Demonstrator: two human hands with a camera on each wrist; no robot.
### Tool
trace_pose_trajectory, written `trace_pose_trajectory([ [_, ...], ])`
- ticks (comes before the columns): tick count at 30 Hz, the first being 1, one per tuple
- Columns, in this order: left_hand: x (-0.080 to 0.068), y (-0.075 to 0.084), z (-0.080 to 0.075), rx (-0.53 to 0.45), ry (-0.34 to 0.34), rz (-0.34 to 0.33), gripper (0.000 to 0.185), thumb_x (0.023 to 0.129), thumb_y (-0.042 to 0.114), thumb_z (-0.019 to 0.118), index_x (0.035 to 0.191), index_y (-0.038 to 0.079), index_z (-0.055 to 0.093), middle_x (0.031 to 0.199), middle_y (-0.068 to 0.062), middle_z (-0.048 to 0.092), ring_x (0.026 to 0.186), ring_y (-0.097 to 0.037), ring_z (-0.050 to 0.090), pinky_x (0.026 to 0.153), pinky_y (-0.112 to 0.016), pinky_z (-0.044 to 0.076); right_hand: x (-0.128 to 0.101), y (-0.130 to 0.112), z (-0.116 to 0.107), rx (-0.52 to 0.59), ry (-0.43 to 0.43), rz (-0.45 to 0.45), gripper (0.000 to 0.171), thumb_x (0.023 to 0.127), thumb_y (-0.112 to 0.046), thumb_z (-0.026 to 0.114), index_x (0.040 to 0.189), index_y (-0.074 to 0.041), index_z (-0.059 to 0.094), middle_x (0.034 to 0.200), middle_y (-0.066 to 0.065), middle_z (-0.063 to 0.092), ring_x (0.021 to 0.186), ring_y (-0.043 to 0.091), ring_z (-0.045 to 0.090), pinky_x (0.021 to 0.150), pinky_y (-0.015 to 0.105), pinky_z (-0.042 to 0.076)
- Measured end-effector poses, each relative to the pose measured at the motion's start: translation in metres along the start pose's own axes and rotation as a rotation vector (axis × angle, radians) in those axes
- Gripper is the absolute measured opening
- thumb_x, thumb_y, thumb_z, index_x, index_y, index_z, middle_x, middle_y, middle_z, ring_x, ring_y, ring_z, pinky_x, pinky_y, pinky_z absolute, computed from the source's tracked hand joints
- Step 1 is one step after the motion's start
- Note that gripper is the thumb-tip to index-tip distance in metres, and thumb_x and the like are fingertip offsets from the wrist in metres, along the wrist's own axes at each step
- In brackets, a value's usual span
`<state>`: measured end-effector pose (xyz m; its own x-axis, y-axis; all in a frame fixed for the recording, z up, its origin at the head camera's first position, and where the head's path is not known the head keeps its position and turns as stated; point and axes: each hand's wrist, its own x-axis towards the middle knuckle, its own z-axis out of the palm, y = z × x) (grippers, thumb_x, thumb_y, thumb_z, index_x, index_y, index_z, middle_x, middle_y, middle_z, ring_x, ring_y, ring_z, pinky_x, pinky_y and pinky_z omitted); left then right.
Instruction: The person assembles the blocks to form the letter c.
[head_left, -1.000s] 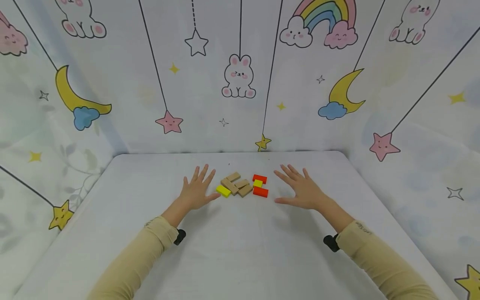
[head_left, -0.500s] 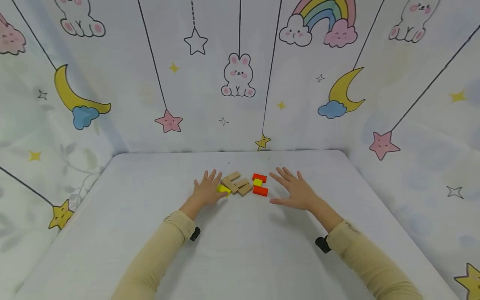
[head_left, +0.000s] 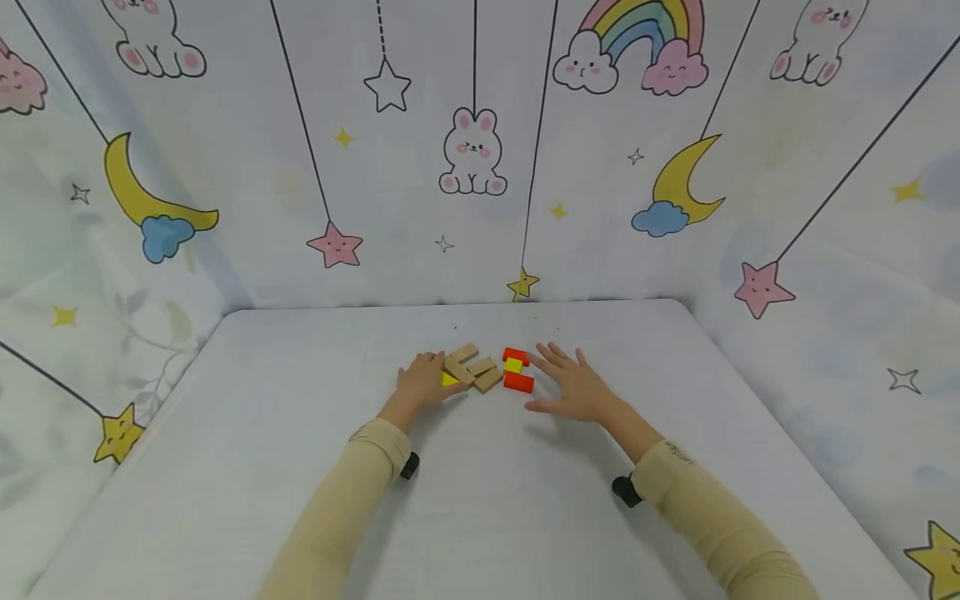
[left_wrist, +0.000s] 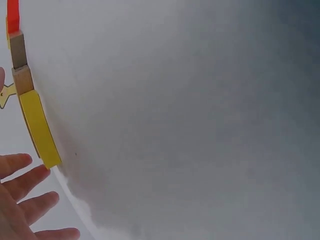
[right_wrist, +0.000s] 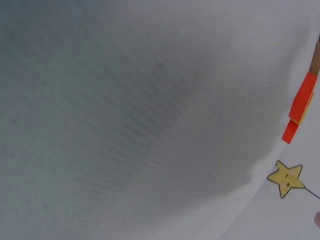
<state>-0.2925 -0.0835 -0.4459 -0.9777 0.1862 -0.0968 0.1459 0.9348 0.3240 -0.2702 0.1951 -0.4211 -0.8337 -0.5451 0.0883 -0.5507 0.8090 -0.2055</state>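
Note:
In the head view my left hand (head_left: 422, 383) is at the left end of a small cluster of blocks, partly covering a yellow block (head_left: 448, 379). From the left wrist, its fingers (left_wrist: 40, 206) are spread, with fingertips right at one end of that yellow block (left_wrist: 41, 130). Several plain wooden blocks (head_left: 489, 381) lie flat beside it, some overlapping. To their right, a second yellow block (head_left: 513, 366) sits between a near red block (head_left: 519, 382) and a far red block (head_left: 512, 354). My right hand (head_left: 576, 390) is spread just right of the red blocks, holding nothing.
The blocks lie on a white-covered table (head_left: 480, 500), toward its far edge. Behind and at both sides stands a backdrop (head_left: 405, 183) printed with bunnies, moons and stars. A dark wrist camera (head_left: 627, 492) is strapped under the right sleeve, another under the left.
My left hand has moved right to the yellow block and its fingers have come closer together. My right hand has moved left toward the red blocks, still spread. The blocks look unmoved.

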Motion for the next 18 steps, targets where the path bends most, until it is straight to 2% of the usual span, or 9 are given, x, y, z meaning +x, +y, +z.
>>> trace_pose_trajectory([
  [9,0.007,0.006,0.005,0.072,-0.008,-0.07,0.087,0.076,0.064,0.057,0.132,0.0,0.042,0.126,-0.018,0.046,0.109,-0.036,0.049,0.088,-0.056,0.037,0.007,-0.009,0.004,0.033,-0.053,0.018,0.082,0.078,-0.063,0.055,0.142,-0.017,0.034,0.149,0.009,0.022,0.137,0.028,0.013,0.104,0.058,0.006],
  [13,0.01,0.009,0.006,0.101,0.0,-0.084,0.083,0.075,0.063,0.059,0.129,0.0,0.046,0.122,-0.017,0.048,0.106,-0.035,0.051,0.086,-0.055,0.038,0.007,-0.012,0.004,0.039,-0.058,0.02,0.082,0.078,-0.061,0.056,0.142,-0.016,0.034,0.149,0.01,0.023,0.137,0.029,0.014,0.105,0.057,0.006],
  [18,0.011,0.012,0.004,0.127,0.008,-0.083,0.081,0.076,0.061,0.06,0.129,0.0,0.047,0.125,-0.017,0.047,0.108,-0.036,0.05,0.088,-0.058,0.036,0.008,-0.014,0.005,0.023,-0.067,0.017,0.081,0.079,-0.06,0.055,0.143,-0.016,0.032,0.149,0.01,0.023,0.137,0.03,0.015,0.104,0.059,0.006],
])
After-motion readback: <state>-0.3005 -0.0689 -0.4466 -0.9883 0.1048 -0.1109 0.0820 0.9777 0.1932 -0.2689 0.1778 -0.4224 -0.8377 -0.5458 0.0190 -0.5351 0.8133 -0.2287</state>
